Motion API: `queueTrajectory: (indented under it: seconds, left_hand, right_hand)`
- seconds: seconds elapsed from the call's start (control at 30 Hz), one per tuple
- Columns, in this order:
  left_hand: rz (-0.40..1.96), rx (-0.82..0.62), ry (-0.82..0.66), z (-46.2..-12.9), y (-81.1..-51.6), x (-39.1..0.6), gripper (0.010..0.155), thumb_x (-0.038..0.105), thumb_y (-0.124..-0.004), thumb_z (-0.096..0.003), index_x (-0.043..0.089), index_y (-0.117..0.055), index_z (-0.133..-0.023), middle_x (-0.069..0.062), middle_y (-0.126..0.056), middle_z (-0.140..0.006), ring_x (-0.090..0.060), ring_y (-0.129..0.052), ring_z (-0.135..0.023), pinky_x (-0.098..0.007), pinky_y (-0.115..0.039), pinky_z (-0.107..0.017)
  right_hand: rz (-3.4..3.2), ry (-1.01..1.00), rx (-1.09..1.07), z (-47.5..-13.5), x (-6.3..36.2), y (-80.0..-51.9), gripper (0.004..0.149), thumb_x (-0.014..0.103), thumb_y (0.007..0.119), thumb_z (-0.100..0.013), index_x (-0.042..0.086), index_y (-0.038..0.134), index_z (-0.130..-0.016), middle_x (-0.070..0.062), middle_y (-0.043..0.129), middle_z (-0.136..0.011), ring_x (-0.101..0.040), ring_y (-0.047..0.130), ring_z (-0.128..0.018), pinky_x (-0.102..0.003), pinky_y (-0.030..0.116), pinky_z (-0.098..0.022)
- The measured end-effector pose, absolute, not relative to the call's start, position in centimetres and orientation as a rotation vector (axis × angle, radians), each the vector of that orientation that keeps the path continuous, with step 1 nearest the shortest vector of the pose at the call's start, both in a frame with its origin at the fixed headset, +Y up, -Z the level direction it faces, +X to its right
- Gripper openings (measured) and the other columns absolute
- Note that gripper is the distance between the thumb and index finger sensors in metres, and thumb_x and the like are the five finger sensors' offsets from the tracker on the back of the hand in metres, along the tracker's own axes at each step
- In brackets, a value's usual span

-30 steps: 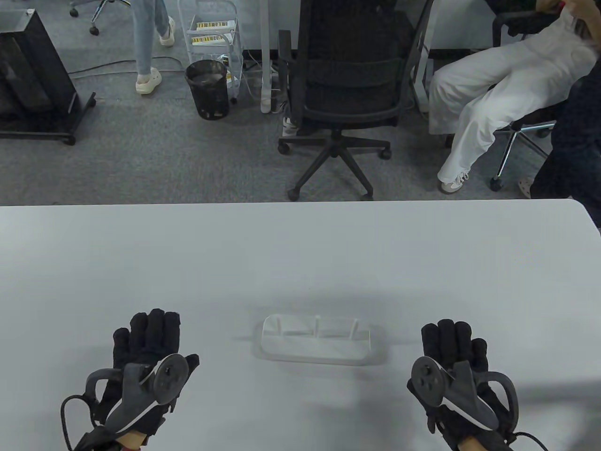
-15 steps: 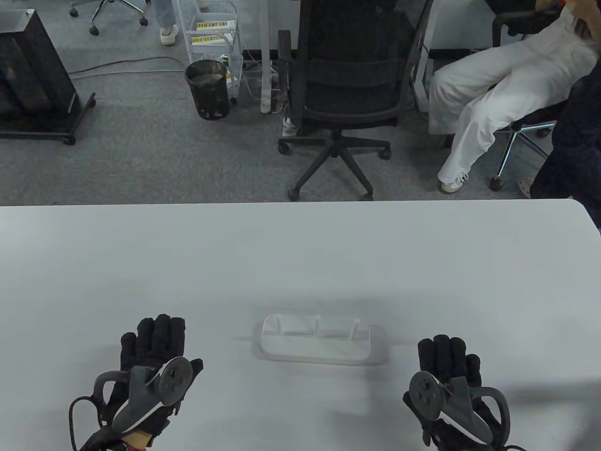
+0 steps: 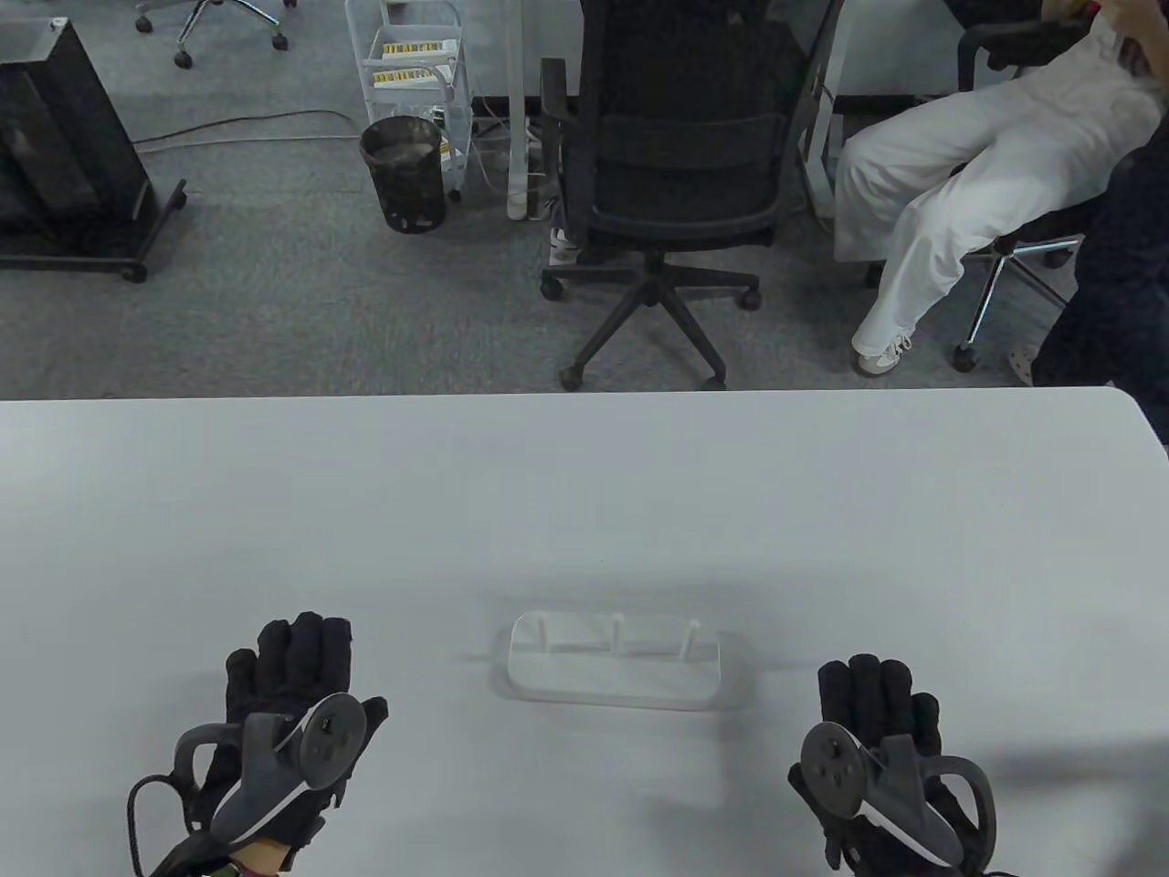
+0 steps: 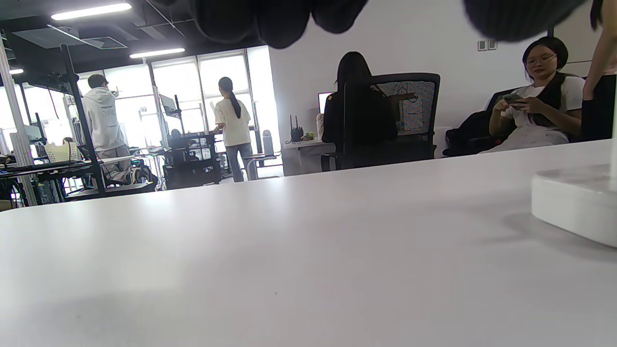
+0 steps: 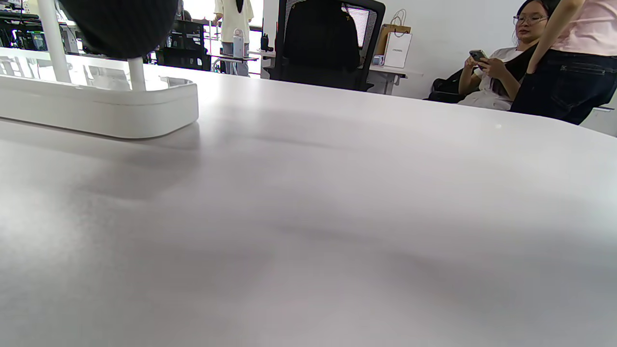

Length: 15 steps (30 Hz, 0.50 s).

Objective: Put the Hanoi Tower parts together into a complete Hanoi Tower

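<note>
Item 1: my left hand (image 3: 288,703) at 8 o'clock, fingers flat, holding nothing; barely shifted. Item 2: my right hand (image 3: 877,740) at 4 o'clock, likewise, drawn slightly nearer. Item 3: Hanoi Tower base (image 3: 614,662), three bare pegs, centre surface (image 3: 584,493); untouched. Assembly unstarted, no discs visible.

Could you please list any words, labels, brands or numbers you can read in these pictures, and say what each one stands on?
None can be read.
Yellow-and-black labels on the white wire trolley on the floor: too small and blurred.
Printed line on the white paper bag on the far desk: too small.
White plastic three-peg tower base, white table, both gloved hands: no text visible.
</note>
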<state>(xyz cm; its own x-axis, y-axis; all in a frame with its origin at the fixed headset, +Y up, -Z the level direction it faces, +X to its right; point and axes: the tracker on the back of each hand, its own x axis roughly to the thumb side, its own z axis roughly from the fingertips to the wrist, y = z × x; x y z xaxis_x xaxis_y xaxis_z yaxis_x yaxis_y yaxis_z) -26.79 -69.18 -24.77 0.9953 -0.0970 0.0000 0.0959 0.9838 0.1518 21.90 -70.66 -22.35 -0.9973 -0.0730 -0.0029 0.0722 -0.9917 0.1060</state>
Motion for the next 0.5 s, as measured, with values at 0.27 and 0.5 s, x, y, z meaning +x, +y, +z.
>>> queueTrajectory:
  seconds: [0.27, 0.5]
  left_hand:
    - [-0.091, 0.146, 0.002, -24.68, -69.03, -26.76, 0.086, 0.063, -0.068, -0.0414, 0.021, -0.045, -0.113, -0.013, -0.047, -0.118, -0.047, -0.050, -0.108, -0.064, -0.043, -0.075]
    - [-0.094, 0.147, 0.002, -24.82, -69.33, -26.94, 0.086, 0.063, -0.068, -0.0414, 0.021, -0.045, -0.113, -0.013, -0.047, -0.118, -0.047, -0.050, -0.108, -0.064, -0.043, -0.075]
  right_hand:
    - [-3.070, -0.158, -0.003, -22.35, 21.79, -70.72, 0.099, 0.053, 0.073, -0.038, 0.016, 0.003, -0.098, -0.018, 0.002, -0.109, -0.047, 0.004, -0.098, -0.064, 0.020, -0.070]
    - [-3.083, -0.157, -0.005, -22.30, 21.81, -70.57, 0.099, 0.053, 0.073, -0.038, 0.016, 0.003, -0.098, -0.018, 0.002, -0.109, -0.047, 0.005, -0.098, -0.064, 0.020, -0.070]
